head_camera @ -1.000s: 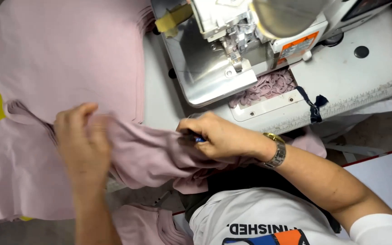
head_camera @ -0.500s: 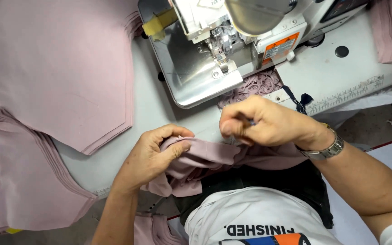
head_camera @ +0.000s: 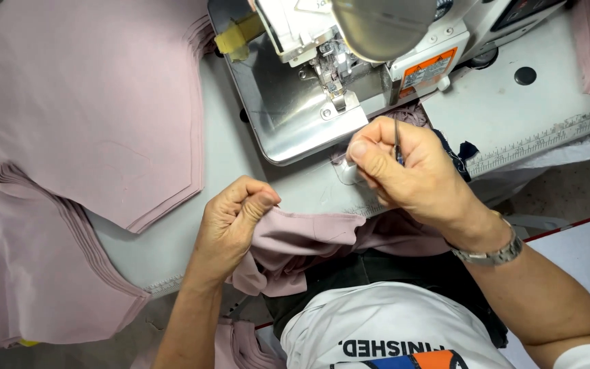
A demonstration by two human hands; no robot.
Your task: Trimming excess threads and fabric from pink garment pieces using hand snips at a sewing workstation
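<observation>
- Head view: your left hand point(head_camera: 230, 222) is pinched shut on the pink fabric piece point(head_camera: 308, 239), which hangs over the worktop's point(head_camera: 513, 116) near edge into your lap.
- Your right hand point(head_camera: 411, 171) is closed around small thread snips point(head_camera: 398, 140), just in front of the sewing machine's point(head_camera: 322, 68) metal plate.
- Stacks of pink cut panels point(head_camera: 90, 102) lie at the worktop's left end.
</observation>
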